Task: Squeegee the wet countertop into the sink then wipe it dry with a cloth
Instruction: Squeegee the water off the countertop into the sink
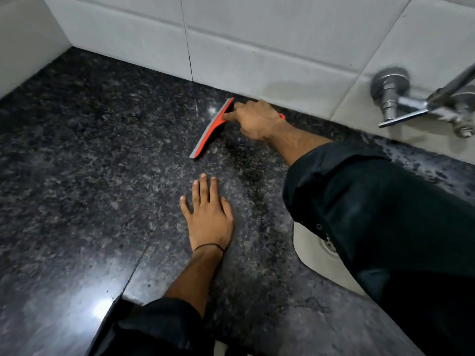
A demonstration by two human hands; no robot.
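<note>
My right hand (257, 119) grips an orange squeegee (210, 129) with a grey rubber blade, its edge pressed on the dark speckled granite countertop (90, 150) close to the back wall. My left hand (208, 214) lies flat on the counter nearer to me, fingers spread, holding nothing. At the right, the pale sink (308, 245) with its metal drain (329, 245) is mostly hidden under my right sleeve. No cloth is in view.
White wall tiles (257, 47) run along the back of the counter. A chrome tap (411, 104) juts from the wall at the upper right, above the sink. A seam (133, 276) crosses the counter slab near the front.
</note>
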